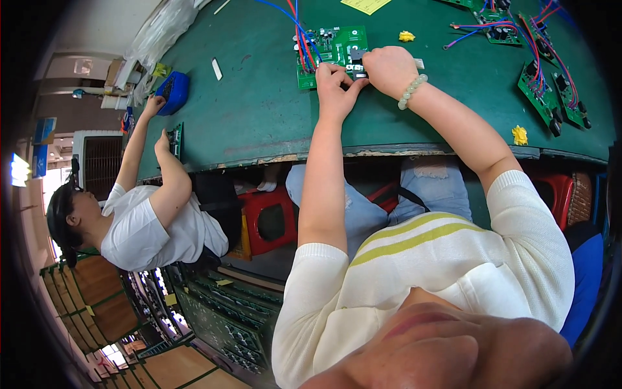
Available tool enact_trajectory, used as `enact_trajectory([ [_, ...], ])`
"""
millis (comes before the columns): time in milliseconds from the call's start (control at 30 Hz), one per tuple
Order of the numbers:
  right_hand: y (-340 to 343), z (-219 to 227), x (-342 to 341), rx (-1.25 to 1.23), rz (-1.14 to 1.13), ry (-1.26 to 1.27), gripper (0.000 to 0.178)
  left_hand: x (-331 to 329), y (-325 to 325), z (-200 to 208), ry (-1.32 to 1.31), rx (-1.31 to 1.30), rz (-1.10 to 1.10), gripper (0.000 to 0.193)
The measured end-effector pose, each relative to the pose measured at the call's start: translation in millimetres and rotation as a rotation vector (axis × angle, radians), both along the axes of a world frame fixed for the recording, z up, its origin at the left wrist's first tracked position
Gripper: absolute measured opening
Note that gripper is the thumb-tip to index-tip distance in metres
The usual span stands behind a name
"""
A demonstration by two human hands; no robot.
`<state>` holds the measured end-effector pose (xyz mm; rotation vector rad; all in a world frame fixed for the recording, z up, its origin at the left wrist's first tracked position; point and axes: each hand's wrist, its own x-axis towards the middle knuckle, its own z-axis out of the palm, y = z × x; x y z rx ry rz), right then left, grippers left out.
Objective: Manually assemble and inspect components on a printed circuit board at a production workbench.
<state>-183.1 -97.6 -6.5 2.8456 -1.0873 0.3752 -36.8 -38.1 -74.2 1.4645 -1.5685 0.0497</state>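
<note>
A green circuit board point(350, 40) with red and blue wires lies on the table in front of me. My left hand point(335, 91) grips its near edge, with the thumb beside a black part point(358, 57) at the board's right side. My right hand point(389, 70) is closed in a fist against that same side, a beaded bracelet on its wrist. Just past the fist shows a pale end point(419, 63). Whatever the fist holds is mostly hidden by the fingers.
Several wired circuit boards point(539, 97) lie at the far right. Yellow crumpled bits point(406, 36) and a white strip point(217, 69) rest on the green table point(259, 97). On the left, a co-worker point(162, 220) reaches to a blue bin point(173, 94), near another board point(175, 142).
</note>
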Motion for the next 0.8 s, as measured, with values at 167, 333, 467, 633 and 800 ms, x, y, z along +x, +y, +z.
enact_trajectory([
  [167, 7.1, 4.5, 5.6, 0.083, -0.125, -0.061, 0.013, -1.7, -2.2, 0.6, 0.039, -0.046, -0.052, 0.034],
  [333, -1.9, 4.8, 3.6, 0.133, -0.162, -0.066, 0.014, -3.5, -5.1, 0.1, 0.032, -0.053, -0.065, 0.036],
  [467, -9.0, 3.4, 3.6, 0.210, -0.192, -0.059, 0.016, -1.7, -6.7, -0.6, 0.050, -0.046, -0.053, 0.037],
  [633, -4.4, 2.2, 10.9, 0.205, -0.181, -0.090, 0.023, 5.5, -3.2, 0.9, 0.036, -0.125, -0.027, 0.036],
  [800, 2.0, 3.3, 13.0, 0.234, -0.296, -0.065, 0.042, -0.7, -7.0, -17.3, 0.105, -0.106, -0.014, 0.035],
])
